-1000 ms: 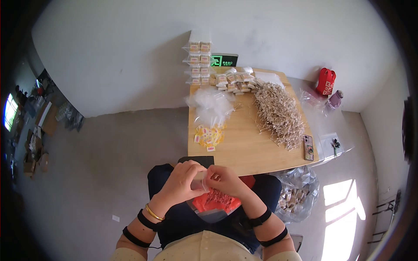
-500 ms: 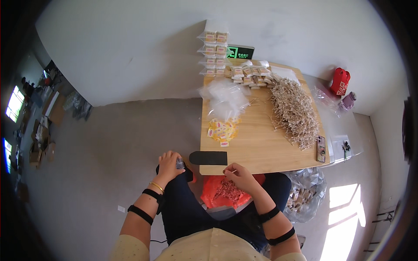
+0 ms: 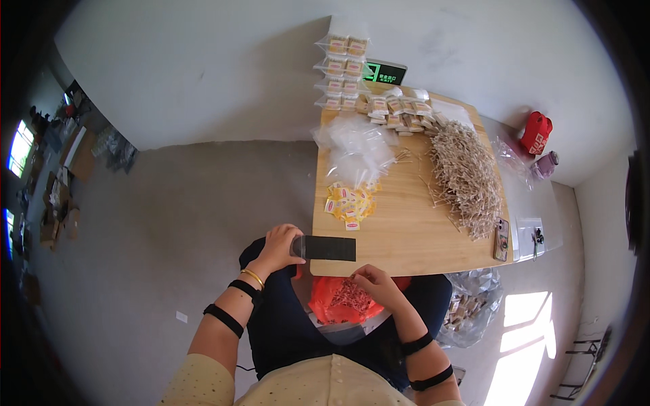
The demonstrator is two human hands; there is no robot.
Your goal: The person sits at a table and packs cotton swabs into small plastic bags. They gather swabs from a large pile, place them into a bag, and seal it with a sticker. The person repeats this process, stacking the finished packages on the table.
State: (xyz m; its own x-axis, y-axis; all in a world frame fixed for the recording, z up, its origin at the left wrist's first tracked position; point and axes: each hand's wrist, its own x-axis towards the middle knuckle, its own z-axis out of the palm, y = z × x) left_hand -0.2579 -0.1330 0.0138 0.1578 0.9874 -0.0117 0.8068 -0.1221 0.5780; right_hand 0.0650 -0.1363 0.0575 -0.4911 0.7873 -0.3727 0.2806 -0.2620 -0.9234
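Note:
My left hand is closed around a small clear plastic piece, its kind unclear, over the rounded left end of a flat black strip. That strip lies on the table's near left corner and juts past the edge. My right hand is pinched at the table's front edge, above a red plastic bag of small pinkish sticks; anything between the fingertips is too small to make out. Farther in lie yellow-and-white printed cards, clear plastic bags and a large heap of cotton swabs.
Filled swab packs lie at the back of the wooden table, beside a tall stack of packs. A phone rests at the right edge. Below sits a clear sack of packs. A red bag and purple bottle stand right.
My left hand has moved up and right, bringing the clear plastic piece onto the black strip's end. My right hand has shifted slightly right and down, still pinched. The view has tilted a little.

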